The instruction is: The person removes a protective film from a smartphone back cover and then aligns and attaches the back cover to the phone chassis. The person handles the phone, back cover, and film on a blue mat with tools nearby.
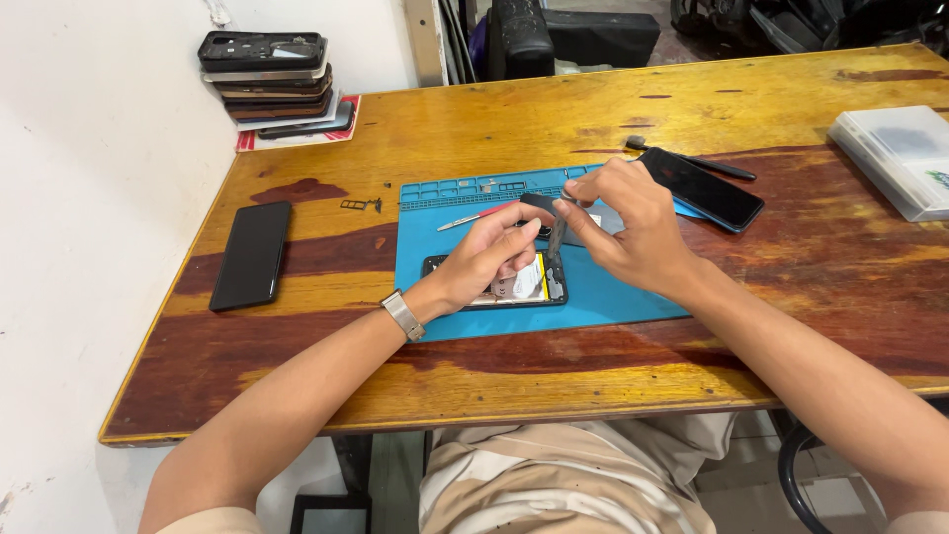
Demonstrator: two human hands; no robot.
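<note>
Opened phone (514, 287), back cover off, lies flat on the blue work mat (613, 297) at mid-desk; yellow and pale internals show at its right end. Left hand (494, 252) rests over the phone's left and middle portion, fingers curled, thumb and forefinger pinching a thin dark strip (556, 237) that rises from the phone's upper right corner. Right hand (633, 222), just beside at 3 o'clock, pinches the same strip near its upper end, where a dark flat piece (542, 203) sits between the two hands' fingertips. Whether that piece is part of the strip cannot be told.

On the mat at 10 o'clock of the phone lies a slim tool with a red grip (470, 219). The mat's top edge carries a row of shallow moulded compartments (474, 187); their contents are too small to tell.

At 2 o'clock, partly on the mat, a dark phone (707, 191) lies face up, a dark slim tool (707, 164) just beyond it. At 9 o'clock, on the bare wooden desk (791, 277), a black phone (251, 254) lies flat. Two small card trays (361, 206) lie at 10 o'clock. A stack of phone cases (269, 79) stands at the far left corner. A pale plastic box (895, 158), lid shut, sits at the right edge.
</note>
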